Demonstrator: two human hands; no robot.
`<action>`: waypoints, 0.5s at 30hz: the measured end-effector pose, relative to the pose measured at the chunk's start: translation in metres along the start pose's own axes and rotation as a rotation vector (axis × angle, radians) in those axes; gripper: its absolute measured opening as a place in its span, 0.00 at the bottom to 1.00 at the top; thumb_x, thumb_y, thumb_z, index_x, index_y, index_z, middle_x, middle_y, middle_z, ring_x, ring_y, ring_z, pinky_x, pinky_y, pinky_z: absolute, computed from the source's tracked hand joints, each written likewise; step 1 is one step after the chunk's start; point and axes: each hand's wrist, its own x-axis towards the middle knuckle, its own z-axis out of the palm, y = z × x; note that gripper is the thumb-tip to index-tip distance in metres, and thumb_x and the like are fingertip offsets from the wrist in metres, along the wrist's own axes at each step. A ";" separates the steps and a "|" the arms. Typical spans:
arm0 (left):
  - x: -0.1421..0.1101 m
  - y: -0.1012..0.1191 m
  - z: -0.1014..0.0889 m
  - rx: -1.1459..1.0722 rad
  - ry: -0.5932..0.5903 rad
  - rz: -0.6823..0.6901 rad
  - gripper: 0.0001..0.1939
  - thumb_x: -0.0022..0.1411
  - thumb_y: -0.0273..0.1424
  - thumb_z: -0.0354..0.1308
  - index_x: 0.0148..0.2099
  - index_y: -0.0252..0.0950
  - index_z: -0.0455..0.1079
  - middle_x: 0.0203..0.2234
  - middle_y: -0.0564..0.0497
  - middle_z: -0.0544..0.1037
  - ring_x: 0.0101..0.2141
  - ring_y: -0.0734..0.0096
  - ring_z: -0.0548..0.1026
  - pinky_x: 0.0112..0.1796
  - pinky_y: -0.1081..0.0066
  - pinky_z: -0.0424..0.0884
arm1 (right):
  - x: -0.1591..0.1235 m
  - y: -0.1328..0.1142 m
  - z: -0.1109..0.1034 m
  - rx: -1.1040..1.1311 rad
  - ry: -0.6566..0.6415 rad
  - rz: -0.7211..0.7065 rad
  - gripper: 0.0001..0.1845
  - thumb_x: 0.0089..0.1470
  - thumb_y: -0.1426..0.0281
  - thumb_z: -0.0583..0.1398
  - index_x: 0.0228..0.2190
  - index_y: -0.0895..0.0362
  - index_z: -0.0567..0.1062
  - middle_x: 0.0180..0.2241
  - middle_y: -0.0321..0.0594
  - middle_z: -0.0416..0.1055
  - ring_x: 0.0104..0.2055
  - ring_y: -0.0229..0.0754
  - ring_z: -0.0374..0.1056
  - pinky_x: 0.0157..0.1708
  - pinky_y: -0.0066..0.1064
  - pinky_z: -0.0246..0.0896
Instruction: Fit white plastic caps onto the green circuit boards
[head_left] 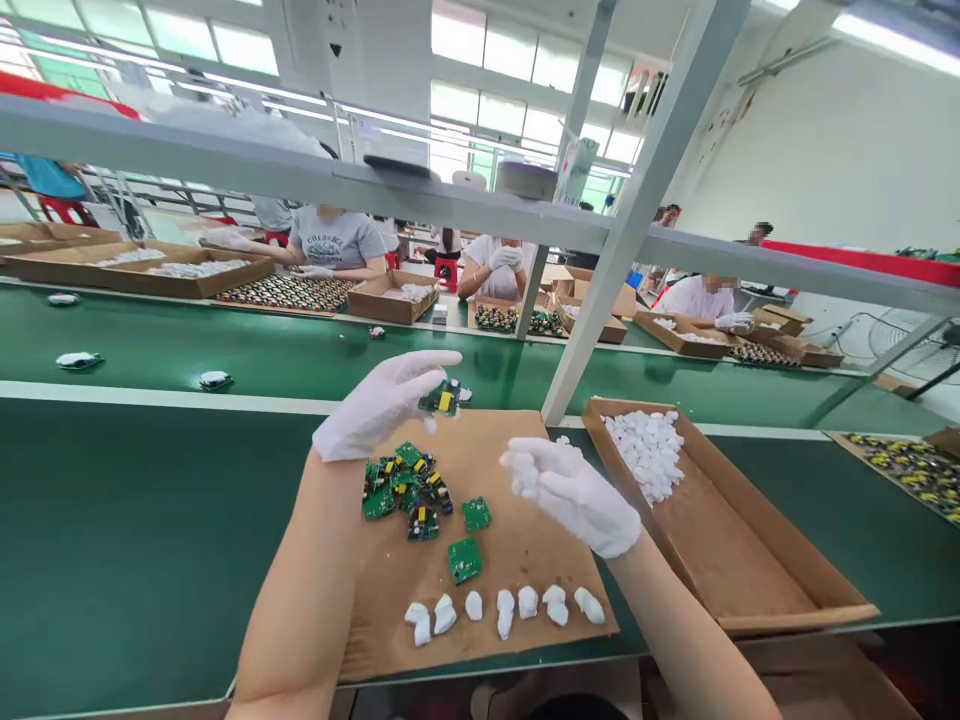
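My left hand (pixel 386 405), in a white glove, grips a small green circuit board (pixel 448 400) with a yellow component, above the far edge of a cardboard sheet. A bit of white shows at the board's right side. Over the sheet's right part, my gloved right hand (pixel 574 495) has its fingers curled together; white on white hides what they hold, if anything. Below my left hand lies a pile of circuit boards (pixel 405 490). Two separate boards, one farther (pixel 476 513) and one nearer (pixel 465 560), lie beside it. Several white lumps (pixel 527 602) form a row along the near edge.
Right of the cardboard sheet (pixel 390 625) stands a cardboard tray (pixel 750 560) with white lumps (pixel 649 450) at its far end. A metal post (pixel 600 290) rises just beyond. Boards with white tops (pixel 216 380) sit on the green belt (pixel 300 355). Co-workers sit opposite.
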 end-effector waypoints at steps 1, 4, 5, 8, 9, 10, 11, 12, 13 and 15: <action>-0.002 0.003 0.006 -0.145 0.009 -0.004 0.26 0.56 0.39 0.71 0.54 0.33 0.77 0.33 0.48 0.79 0.29 0.67 0.79 0.18 0.77 0.72 | 0.006 -0.010 0.003 0.068 0.009 -0.039 0.30 0.53 0.48 0.67 0.51 0.52 0.75 0.45 0.44 0.74 0.37 0.37 0.68 0.39 0.31 0.67; -0.004 0.010 0.028 -0.396 0.061 -0.020 0.21 0.52 0.35 0.75 0.47 0.30 0.81 0.30 0.49 0.80 0.27 0.72 0.77 0.19 0.81 0.72 | 0.020 -0.039 0.011 0.247 0.018 -0.117 0.20 0.51 0.58 0.73 0.44 0.51 0.80 0.41 0.41 0.76 0.29 0.32 0.65 0.28 0.24 0.62; -0.004 0.011 0.036 -0.436 0.087 -0.026 0.19 0.52 0.33 0.75 0.45 0.30 0.82 0.32 0.48 0.80 0.28 0.73 0.77 0.20 0.82 0.73 | 0.023 -0.046 0.013 0.281 0.014 -0.129 0.18 0.52 0.60 0.72 0.44 0.51 0.81 0.40 0.40 0.77 0.27 0.31 0.65 0.25 0.23 0.60; -0.002 0.008 0.056 -0.498 0.152 -0.054 0.11 0.54 0.27 0.71 0.41 0.32 0.83 0.36 0.50 0.81 0.30 0.77 0.78 0.25 0.85 0.75 | 0.025 -0.059 0.013 0.320 0.011 -0.163 0.13 0.57 0.60 0.69 0.43 0.48 0.81 0.40 0.40 0.79 0.22 0.29 0.63 0.17 0.20 0.55; 0.000 0.005 0.061 -0.522 0.169 -0.074 0.09 0.55 0.25 0.70 0.41 0.33 0.83 0.36 0.50 0.81 0.31 0.77 0.79 0.26 0.86 0.75 | 0.024 -0.061 0.011 0.326 0.019 -0.181 0.13 0.57 0.60 0.69 0.44 0.49 0.82 0.41 0.40 0.80 0.22 0.28 0.63 0.18 0.20 0.56; 0.001 0.002 0.064 -0.543 0.182 -0.097 0.08 0.55 0.24 0.68 0.40 0.34 0.83 0.36 0.51 0.81 0.31 0.78 0.80 0.27 0.86 0.76 | 0.024 -0.062 0.009 0.324 0.030 -0.197 0.13 0.57 0.61 0.69 0.44 0.50 0.82 0.42 0.41 0.80 0.23 0.28 0.64 0.20 0.20 0.60; 0.003 -0.001 0.067 -0.558 0.189 -0.122 0.09 0.55 0.22 0.68 0.40 0.34 0.82 0.35 0.50 0.81 0.32 0.78 0.80 0.28 0.87 0.76 | 0.024 -0.062 0.006 0.323 0.043 -0.209 0.15 0.58 0.61 0.69 0.46 0.51 0.82 0.43 0.42 0.80 0.26 0.29 0.65 0.25 0.20 0.64; 0.005 -0.003 0.070 -0.569 0.187 -0.148 0.09 0.55 0.20 0.67 0.39 0.33 0.82 0.35 0.49 0.82 0.33 0.77 0.81 0.28 0.87 0.76 | 0.025 -0.063 0.003 0.326 0.049 -0.213 0.17 0.58 0.61 0.69 0.48 0.51 0.82 0.44 0.43 0.79 0.29 0.29 0.67 0.30 0.20 0.68; 0.007 -0.005 0.071 -0.578 0.180 -0.172 0.09 0.54 0.18 0.66 0.39 0.32 0.82 0.35 0.48 0.82 0.34 0.75 0.81 0.29 0.87 0.76 | 0.025 -0.063 0.000 0.335 0.048 -0.205 0.19 0.57 0.62 0.70 0.49 0.51 0.81 0.46 0.43 0.79 0.32 0.30 0.69 0.35 0.21 0.70; 0.010 -0.007 0.074 -0.595 0.157 -0.212 0.09 0.55 0.17 0.65 0.38 0.30 0.81 0.34 0.46 0.83 0.35 0.74 0.82 0.31 0.86 0.77 | 0.024 -0.066 -0.006 0.366 0.028 -0.177 0.21 0.56 0.62 0.71 0.51 0.50 0.80 0.49 0.43 0.78 0.37 0.33 0.73 0.40 0.23 0.72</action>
